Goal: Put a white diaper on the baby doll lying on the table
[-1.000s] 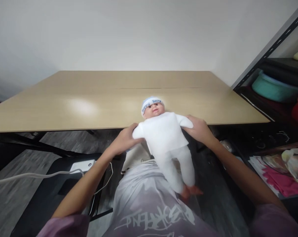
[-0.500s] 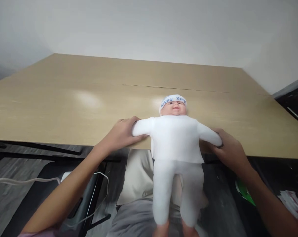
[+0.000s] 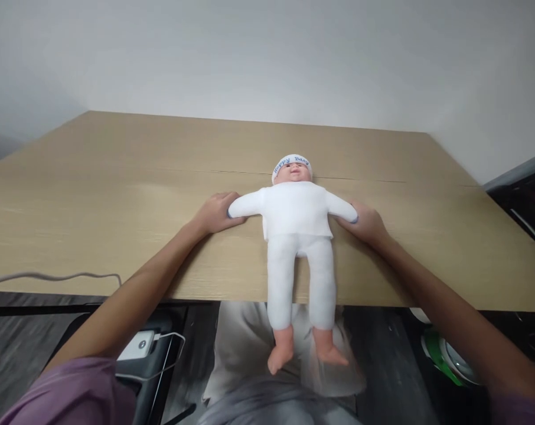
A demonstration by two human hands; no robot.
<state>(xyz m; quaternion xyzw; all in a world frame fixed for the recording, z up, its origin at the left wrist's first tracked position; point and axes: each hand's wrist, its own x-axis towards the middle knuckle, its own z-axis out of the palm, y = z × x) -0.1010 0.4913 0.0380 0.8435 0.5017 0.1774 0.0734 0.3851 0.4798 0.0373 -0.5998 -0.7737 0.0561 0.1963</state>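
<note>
Half a second ago the baby doll hung at the near edge with most of its body in the air, and now it has moved up onto the tabletop. It lies flat on its back, face up, with its head pointing away from the person. Its little cap with blue letters sits near the thin line that runs across the wood. Its white body and the tops of its legs rest on the wood. Its lower legs and bare feet stick out past the near edge, over the person's lap. Both hands have moved forward with it. The left hand has its grip closed around the end of the doll's arm on that side. The right hand has its grip closed around the end of the other arm. The doll's arms are spread out wide to both sides. I think the tabletop now carries the doll's weight, so the hands only keep the arms in place. A white cable lies on the wood far to the left, well apart from the doll. Below the edge there is a white charger block on the left and a green thing on the right.
</note>
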